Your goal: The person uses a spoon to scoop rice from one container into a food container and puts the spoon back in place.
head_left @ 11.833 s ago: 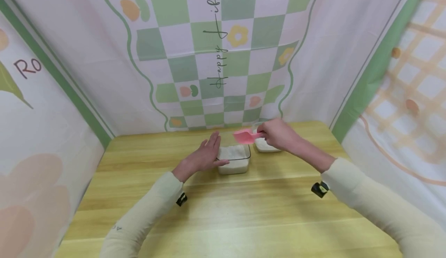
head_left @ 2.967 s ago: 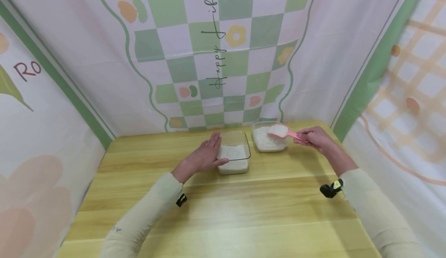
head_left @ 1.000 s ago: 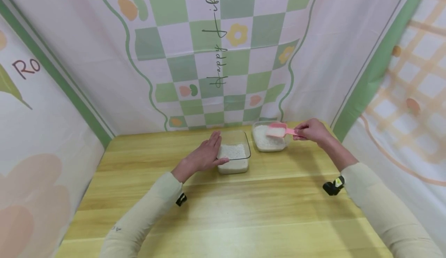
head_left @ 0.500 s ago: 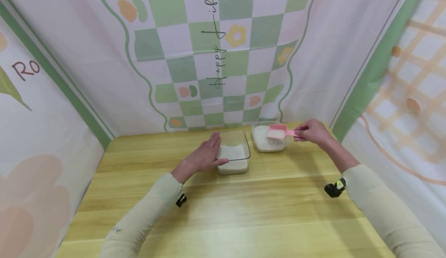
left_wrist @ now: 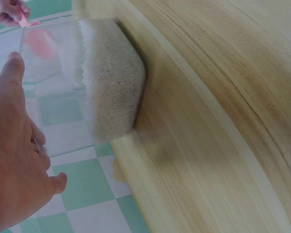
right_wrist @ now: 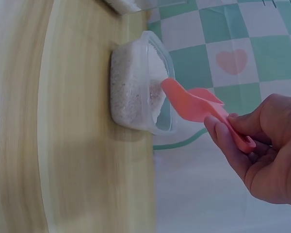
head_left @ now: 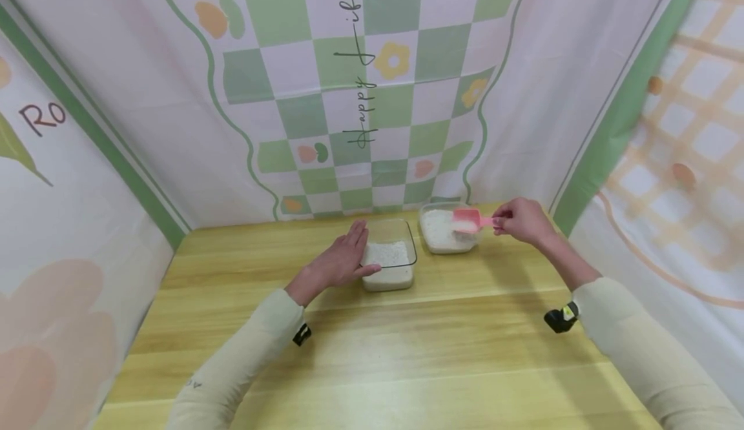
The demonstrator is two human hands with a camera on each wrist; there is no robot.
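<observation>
Over the far container (head_left: 444,236) on the right, the pink scoop (head_left: 467,220) has lifted a bit since a second ago and now sits loaded with white grains, so this scoopful looks ready to carry over. Right hand (head_left: 523,220) pinches its handle with curled fingers. Left hand (head_left: 343,259) lies flat, fingers straight, against the near container (head_left: 391,262). Count on the tabletop (head_left: 372,339): two containers, one scoop.

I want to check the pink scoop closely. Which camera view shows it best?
The right wrist view: the pink scoop is large and sharp, its handle pinched in the right hand, beside the rice container. The head view shows it small, with rice in it. The left wrist view shows only a pink blur through the glass.
</observation>
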